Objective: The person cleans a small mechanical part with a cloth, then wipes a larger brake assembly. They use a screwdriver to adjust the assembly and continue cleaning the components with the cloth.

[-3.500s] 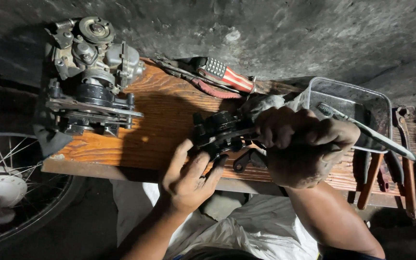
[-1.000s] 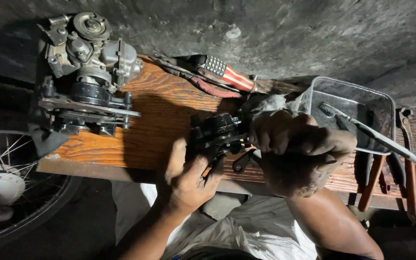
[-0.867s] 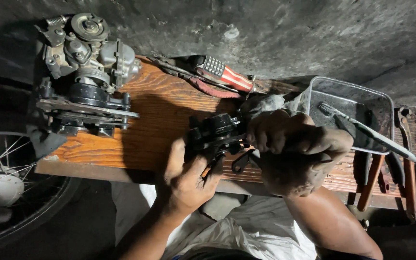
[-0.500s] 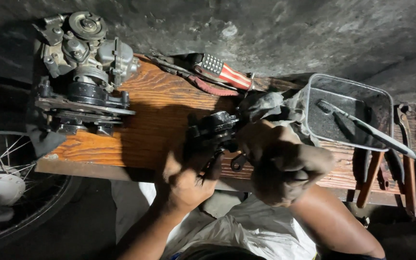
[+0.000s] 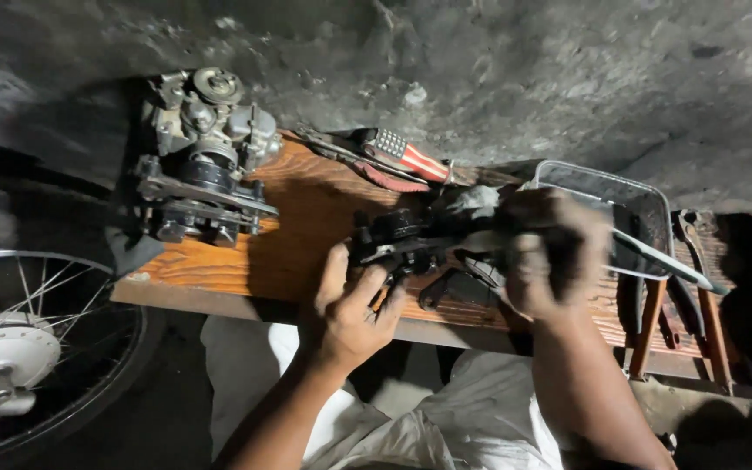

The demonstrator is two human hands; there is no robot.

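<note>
A black metal engine part (image 5: 398, 239) rests on the wooden bench (image 5: 219, 265) near its front edge. My left hand (image 5: 354, 305) grips this part from below and in front. My right hand (image 5: 550, 257) is blurred with motion just right of the part, fingers curled around a dark tool or rag that I cannot make out clearly. A grey rag (image 5: 472, 200) lies behind the part.
A grey engine assembly (image 5: 206, 157) stands at the bench's left end. A metal tray (image 5: 624, 204) with a long tool (image 5: 668, 265) sits at the right. Striped-handled pliers (image 5: 393, 157) lie at the back. A spoked wheel (image 5: 19, 348) is at lower left.
My right hand has shifted around the black part and now sits higher and further right, blurred. My left hand keeps its hold on the part.
</note>
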